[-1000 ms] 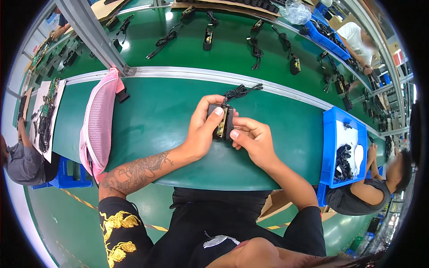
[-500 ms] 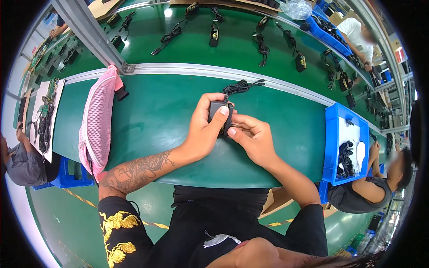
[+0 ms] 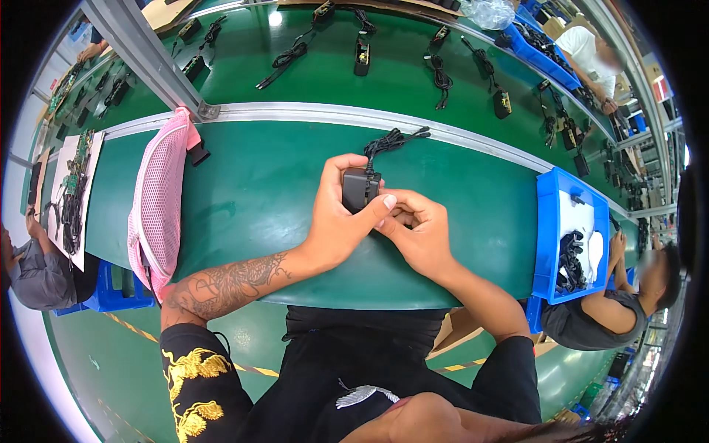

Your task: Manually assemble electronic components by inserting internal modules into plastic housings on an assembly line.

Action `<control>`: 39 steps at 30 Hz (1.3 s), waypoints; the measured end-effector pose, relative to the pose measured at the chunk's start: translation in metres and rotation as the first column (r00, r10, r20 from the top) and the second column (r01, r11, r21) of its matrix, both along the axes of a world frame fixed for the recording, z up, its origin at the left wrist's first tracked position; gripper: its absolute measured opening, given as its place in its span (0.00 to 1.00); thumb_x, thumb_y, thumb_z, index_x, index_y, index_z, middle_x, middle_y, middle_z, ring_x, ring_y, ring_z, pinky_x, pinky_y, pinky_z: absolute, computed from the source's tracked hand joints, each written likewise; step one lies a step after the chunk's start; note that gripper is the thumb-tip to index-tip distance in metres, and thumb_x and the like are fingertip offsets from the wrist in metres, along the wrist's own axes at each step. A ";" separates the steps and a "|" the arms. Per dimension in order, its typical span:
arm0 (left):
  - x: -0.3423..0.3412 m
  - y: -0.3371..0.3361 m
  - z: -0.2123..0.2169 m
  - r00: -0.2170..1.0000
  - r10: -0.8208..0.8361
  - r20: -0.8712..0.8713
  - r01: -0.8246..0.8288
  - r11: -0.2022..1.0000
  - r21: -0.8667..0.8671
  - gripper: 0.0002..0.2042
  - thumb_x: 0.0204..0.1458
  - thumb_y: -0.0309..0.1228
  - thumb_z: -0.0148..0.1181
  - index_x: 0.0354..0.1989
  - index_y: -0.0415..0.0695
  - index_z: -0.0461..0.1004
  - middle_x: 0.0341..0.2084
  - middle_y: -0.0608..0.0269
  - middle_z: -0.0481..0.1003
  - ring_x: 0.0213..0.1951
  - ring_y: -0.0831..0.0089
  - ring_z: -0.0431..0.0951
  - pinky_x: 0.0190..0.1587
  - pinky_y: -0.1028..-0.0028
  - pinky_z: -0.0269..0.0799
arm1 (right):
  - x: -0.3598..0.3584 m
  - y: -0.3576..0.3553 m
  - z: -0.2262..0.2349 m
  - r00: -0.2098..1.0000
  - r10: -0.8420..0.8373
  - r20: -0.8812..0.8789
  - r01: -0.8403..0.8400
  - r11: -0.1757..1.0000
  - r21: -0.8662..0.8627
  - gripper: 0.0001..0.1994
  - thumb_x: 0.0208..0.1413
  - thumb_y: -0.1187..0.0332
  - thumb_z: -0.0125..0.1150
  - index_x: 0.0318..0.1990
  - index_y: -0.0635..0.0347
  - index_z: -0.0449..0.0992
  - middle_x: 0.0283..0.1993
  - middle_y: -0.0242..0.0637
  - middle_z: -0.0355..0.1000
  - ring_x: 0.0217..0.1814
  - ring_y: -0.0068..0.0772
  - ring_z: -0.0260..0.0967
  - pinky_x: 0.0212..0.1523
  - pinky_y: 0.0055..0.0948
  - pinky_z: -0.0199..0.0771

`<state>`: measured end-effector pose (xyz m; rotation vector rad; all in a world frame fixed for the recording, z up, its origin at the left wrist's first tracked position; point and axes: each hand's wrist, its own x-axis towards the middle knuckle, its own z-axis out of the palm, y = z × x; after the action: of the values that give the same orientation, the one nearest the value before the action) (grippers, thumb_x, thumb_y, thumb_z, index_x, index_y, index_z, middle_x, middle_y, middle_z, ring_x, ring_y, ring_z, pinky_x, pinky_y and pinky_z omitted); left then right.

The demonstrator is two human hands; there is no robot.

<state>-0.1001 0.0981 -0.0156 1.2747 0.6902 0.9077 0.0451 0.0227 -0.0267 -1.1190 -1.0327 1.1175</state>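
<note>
Over the middle of the green table, my left hand [image 3: 336, 214] is closed around a black power adapter [image 3: 356, 190], its fingers behind the case and its thumb across the lower end. A bundled black cable [image 3: 391, 140] runs from the adapter's top and lies toward the far metal rail. My right hand [image 3: 421, 229] presses against the adapter's lower right side, fingers curled and thumb beside the left thumb. The adapter's right edge looks uneven, and my fingers hide its lower end.
A pink mesh bag [image 3: 159, 203] stands left on the table [image 3: 244, 184]. At right is a blue bin [image 3: 546, 236] with black parts. Beyond the metal rail [image 3: 295, 113], a green conveyor [image 3: 244, 55] carries several adapters with cables. Other people sit at both sides.
The adapter has turned in my hands, so more of its broad black face shows. My left thumb has slid down toward its lower end. Items on the conveyor have shifted slightly right.
</note>
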 end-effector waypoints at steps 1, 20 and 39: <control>-0.001 0.001 -0.001 1.000 -0.016 -0.016 0.016 1.000 -0.003 0.25 0.59 0.28 0.66 0.61 0.43 0.60 0.46 0.59 0.73 0.46 0.77 0.74 0.50 0.72 0.74 | 0.001 0.000 0.000 1.000 0.020 -0.023 -0.020 1.000 -0.022 0.17 0.61 0.74 0.68 0.56 0.68 0.77 0.43 0.38 0.81 0.41 0.21 0.77 0.37 0.19 0.76; -0.006 0.011 -0.007 0.999 -0.043 -0.030 0.041 0.995 -0.089 0.16 0.73 0.40 0.39 0.59 0.44 0.63 0.47 0.57 0.76 0.47 0.74 0.76 0.55 0.71 0.72 | 0.010 0.009 0.005 0.990 0.098 -0.102 -0.110 0.986 -0.127 0.17 0.61 0.72 0.68 0.56 0.68 0.76 0.47 0.39 0.80 0.42 0.21 0.76 0.36 0.21 0.75; -0.005 0.006 -0.003 0.987 0.025 -0.161 -0.014 0.997 0.070 0.21 0.55 0.30 0.71 0.50 0.42 0.64 0.35 0.66 0.73 0.36 0.82 0.72 0.35 0.77 0.72 | -0.007 0.002 0.007 0.989 -0.014 0.147 0.027 0.996 -0.082 0.11 0.57 0.79 0.70 0.46 0.67 0.76 0.37 0.30 0.77 0.36 0.13 0.73 0.36 0.16 0.73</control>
<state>-0.1053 0.1044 -0.0189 1.4158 0.8056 0.8563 0.0377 0.0243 -0.0198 -1.2914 -1.0931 1.0835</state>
